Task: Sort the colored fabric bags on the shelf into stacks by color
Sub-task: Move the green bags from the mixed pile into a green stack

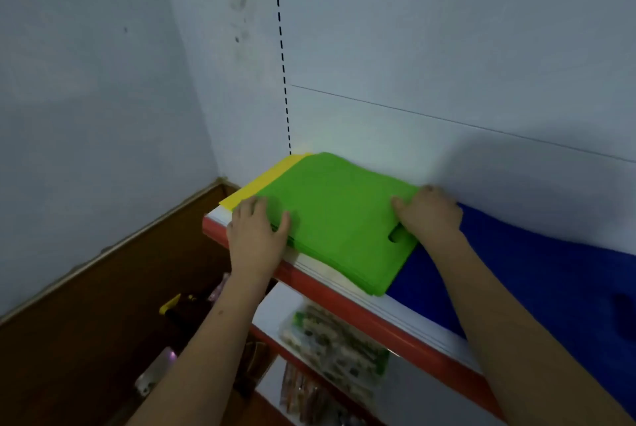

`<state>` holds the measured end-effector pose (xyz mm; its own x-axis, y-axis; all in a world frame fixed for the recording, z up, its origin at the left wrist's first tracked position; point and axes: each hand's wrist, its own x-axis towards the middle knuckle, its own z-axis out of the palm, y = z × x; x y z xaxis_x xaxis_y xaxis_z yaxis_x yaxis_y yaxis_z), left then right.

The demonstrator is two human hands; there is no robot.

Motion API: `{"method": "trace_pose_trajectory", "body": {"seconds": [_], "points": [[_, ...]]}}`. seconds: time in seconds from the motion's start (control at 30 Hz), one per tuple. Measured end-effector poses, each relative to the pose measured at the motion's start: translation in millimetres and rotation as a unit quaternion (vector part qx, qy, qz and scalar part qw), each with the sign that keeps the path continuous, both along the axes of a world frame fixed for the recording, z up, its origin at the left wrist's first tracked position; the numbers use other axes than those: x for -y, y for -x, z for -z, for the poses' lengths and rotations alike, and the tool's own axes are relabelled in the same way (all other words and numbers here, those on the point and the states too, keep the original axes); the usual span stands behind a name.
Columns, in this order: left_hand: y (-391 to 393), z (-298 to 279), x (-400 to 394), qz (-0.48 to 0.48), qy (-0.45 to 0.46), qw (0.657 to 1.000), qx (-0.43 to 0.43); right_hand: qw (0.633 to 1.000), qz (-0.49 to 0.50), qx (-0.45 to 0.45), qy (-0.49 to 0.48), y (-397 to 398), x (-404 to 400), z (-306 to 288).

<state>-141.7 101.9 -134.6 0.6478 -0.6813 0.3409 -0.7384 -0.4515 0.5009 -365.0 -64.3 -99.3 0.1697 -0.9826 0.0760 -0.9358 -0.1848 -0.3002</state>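
Three colours of fabric bag lie on the top shelf (347, 282). At far left, yellow bags (256, 186) show as a strip beneath the green stack (339, 215), against the corner. My left hand (256, 229) grips the green stack's left edge, thumb on top and fingers curled over the side. My right hand (428, 214) lies on the stack's right edge beside the handle cut-out (397, 235), fingers bent onto the fabric; whether it pinches or only presses I cannot tell. Blue bags (537, 274) lie to the right, partly under the green corner.

Risk: the green stack's near corner overhangs the shelf's red front edge; a pull could fan the thin layers or spill them to the lower shelves. Yellow or blue sheets may drag along underneath.

No legible writing; packets (339, 346) below are too blurred to read.
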Motion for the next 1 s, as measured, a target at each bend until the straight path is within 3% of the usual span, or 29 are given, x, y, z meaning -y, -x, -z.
{"method": "trace_pose_trajectory", "body": {"seconds": [0.13, 0.3, 0.4, 0.47, 0.53, 0.63, 0.77, 0.87, 0.93, 1.0], "points": [[-20.8, 23.4, 16.7, 0.016, -0.009, 1.000, 0.008, 0.999, 0.040, 0.015, 0.027, -11.7, -2.5, 29.2], [-20.3, 30.0, 20.4, 0.041, 0.021, 0.997, 0.056, 0.992, -0.006, -0.063, 0.113, -22.8, -6.5, 28.1], [-22.1, 27.8, 21.7, 0.085, 0.048, 0.991, 0.096, 0.990, -0.010, -0.089, 0.110, -25.4, -10.5, 24.6], [-24.6, 23.1, 19.5, 0.125, 0.088, 0.986, 0.065, 0.995, -0.003, 0.005, 0.098, -19.9, -21.8, 10.9], [-20.7, 9.7, 11.2, 0.182, 0.133, 0.974, -0.031, 0.985, 0.010, 0.144, 0.098, -11.7, -43.7, -8.8], [-5.3, -23.2, -4.5, 0.265, 0.193, 0.911, -0.249, 0.952, 0.046, 0.294, 0.075, 1.6, -79.1, -32.7], [15.7, -48.2, -5.9, 0.298, 0.180, 0.723, -0.597, 0.903, 0.094, 0.419, 0.017, 23.9, -134.2, -51.4], [34.2, -52.7, -5.0, 0.310, 0.165, 0.612, -0.709, 0.882, 0.135, 0.451, 0.003, 54.5, -174.3, -52.6], [51.8, -54.3, -8.5, 0.318, 0.165, 0.598, -0.717, 0.866, 0.160, 0.474, 0.013, 78.6, -199.1, -52.7], [74.1, -55.4, -13.7, 0.328, 0.157, 0.629, -0.687, 0.825, 0.174, 0.538, 0.021, 105.7, -222.8, -51.8]]}}
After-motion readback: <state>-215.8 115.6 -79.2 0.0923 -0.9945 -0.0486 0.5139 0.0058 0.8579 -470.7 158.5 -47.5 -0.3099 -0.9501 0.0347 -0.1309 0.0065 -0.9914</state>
